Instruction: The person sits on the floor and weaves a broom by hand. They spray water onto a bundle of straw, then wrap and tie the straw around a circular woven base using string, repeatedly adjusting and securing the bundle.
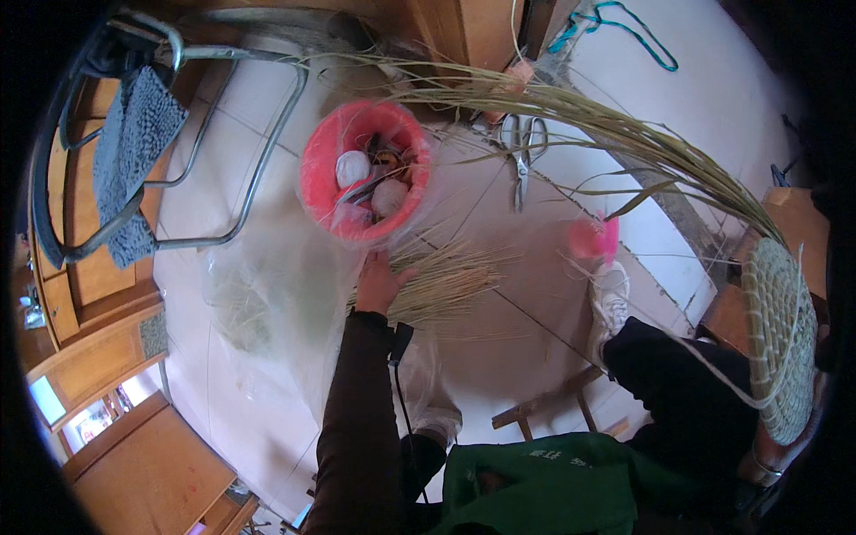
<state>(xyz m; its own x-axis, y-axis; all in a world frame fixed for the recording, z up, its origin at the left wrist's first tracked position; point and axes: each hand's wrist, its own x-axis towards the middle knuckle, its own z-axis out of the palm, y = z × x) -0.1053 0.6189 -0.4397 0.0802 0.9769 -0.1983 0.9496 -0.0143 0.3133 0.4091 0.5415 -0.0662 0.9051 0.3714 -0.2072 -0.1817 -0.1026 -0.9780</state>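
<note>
My left hand [380,283] reaches to the near rim of a red bucket [311,175], its thumb spread, beside a bundle of cut straw [455,279]. Clear plastic film surrounds the bucket, which holds a white ball of twine [352,168] and other small items. At the far right, my right hand [770,449] holds a round coiled-straw woven piece [779,341] by its lower edge; its fingers are mostly hidden. Long green-brown grass stalks [635,140] arch leftward from this piece, and a pale cord hangs from it. Metal scissors [521,160] lie on the tiles.
A metal-framed chair [251,194] with a grey cloth [137,167] stands at left, near wooden furniture. A pink plastic container [594,239] sits by my white shoe [610,304]. A wooden stool [548,408], cardboard box [796,227] and teal strap [635,30] are around.
</note>
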